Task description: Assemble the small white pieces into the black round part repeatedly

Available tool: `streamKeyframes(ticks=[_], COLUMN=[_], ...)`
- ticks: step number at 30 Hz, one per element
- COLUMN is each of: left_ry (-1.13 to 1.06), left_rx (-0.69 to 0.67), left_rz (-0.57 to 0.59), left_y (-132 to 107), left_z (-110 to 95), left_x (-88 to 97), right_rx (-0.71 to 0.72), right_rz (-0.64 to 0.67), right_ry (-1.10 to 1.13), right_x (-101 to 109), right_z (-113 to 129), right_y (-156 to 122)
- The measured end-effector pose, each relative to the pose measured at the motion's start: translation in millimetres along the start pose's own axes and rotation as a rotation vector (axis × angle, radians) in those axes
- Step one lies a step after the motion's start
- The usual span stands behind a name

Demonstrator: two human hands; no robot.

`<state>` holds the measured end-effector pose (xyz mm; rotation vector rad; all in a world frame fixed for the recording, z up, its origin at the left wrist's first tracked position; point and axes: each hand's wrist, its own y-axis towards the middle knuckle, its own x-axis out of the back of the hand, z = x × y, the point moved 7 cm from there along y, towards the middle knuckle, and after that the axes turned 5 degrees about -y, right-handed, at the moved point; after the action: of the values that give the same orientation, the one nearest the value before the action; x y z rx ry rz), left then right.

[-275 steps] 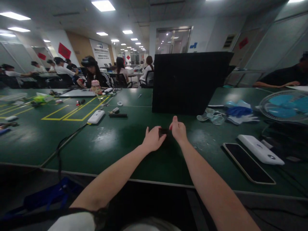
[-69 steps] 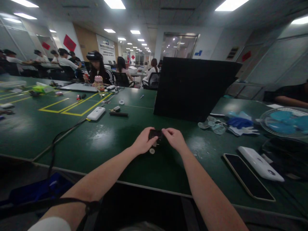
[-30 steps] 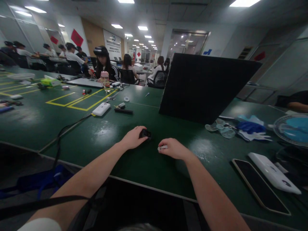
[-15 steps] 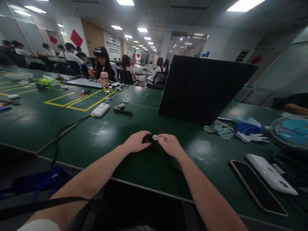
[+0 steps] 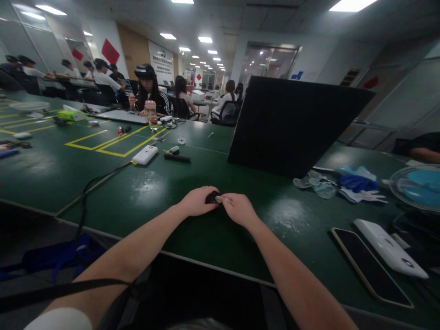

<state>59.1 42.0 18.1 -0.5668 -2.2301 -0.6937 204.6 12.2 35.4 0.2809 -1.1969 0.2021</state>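
Note:
Low over the green table [image 5: 213, 243], my left hand [image 5: 199, 201] is closed around a small black part [image 5: 211, 197], its fingers and thumb on either side. My right hand [image 5: 237, 208] pinches a small pale disc with a hole [image 5: 218, 199] between thumb and fingertips. The disc is at the right side of the black part; whether it sits in it or only touches it, I cannot tell. A thin pale piece shows at the right fingertips, too small to name.
A large black panel [image 5: 292, 128] stands beyond my hands. Gloves [image 5: 359, 183], a fan [image 5: 415, 188], a phone [image 5: 371, 266] and a white device [image 5: 390, 247] lie to the right. Another white device [image 5: 145, 155], a black bar [image 5: 177, 157] and a bottle [image 5: 151, 114] are left. A person sits opposite.
My right hand has moved left, bringing the pale disc from a small gap away up against the black part. The left hand keeps its hold. The view has shifted slightly.

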Motion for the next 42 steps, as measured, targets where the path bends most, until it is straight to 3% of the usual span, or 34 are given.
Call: streamKeyframes(ticks=[7,16,24,29,31,35,38,42], left_ry=[-0.002,0.003,-0.026,-0.023,-0.032,-0.031,-0.026,-0.032], left_rx=[-0.003,0.029,-0.005,0.042,0.043,0.043,0.052,0.068], left_rz=[0.014,0.028,0.033,0.029,0.033,0.035,0.038,0.042], left_y=[1,1,1,1,1,0,0,1], left_z=[0,2,5,7,6,4,3,3], left_x=[0.1,0.3,-2.5,-0.6,0.2,1.6,2.3,3.0], right_rx=[0.023,0.074,0.134,-0.028,-0.122,-0.188,-0.206,-0.147], right_rz=[-0.039,-0.188,-0.137,-0.391,-0.374,-0.179,-0.273,-0.363], right_ry=[-0.087,-0.175,-0.128,0.156,0.213,0.137,0.092,0.288], right_x=[-1,9,3,23,23,12,23,35], right_z=[12,20,14,-15,-31,-50,-51,-35], right_y=[-1,-5,5,3,4,7,2,-7])
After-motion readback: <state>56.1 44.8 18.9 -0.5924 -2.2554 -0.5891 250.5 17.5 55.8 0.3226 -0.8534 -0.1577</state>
